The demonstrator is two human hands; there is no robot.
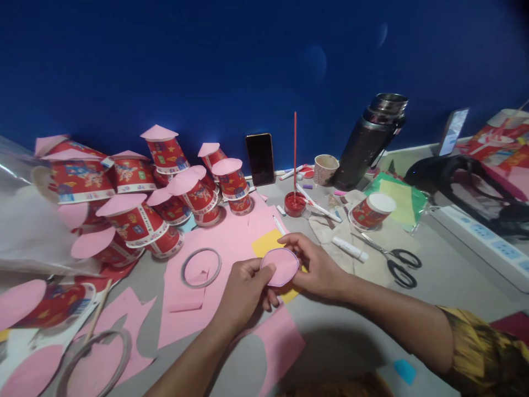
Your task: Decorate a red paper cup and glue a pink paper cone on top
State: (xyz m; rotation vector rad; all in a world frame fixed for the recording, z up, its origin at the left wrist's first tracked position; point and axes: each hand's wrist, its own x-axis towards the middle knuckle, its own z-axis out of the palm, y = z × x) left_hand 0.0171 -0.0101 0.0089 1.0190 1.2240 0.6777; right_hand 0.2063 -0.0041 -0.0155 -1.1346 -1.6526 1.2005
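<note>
Head view: deep blue wall (206, 66) across the back, grey surface (446, 292) spread below, and on the left a crowd of red printed paper cups (171, 209), many capped in pink. Next down, a large pink paper sheet (235, 240) lies mid-surface. In front, the left hand (248, 286) and right hand (317, 267) come together; black-handled metal scissors (388, 255) lie well off to the right. Smaller now: a grey ring (200, 286) rests on the pink sheet. And here's the pink paper disc (283, 264), purple-edged, up between the hands! Left fingers clamped on its left side; right fingers curl round its right edge, pinching or not I can't tell. My call: light grip, close to the rim, turning gently so nothing creases.
</note>
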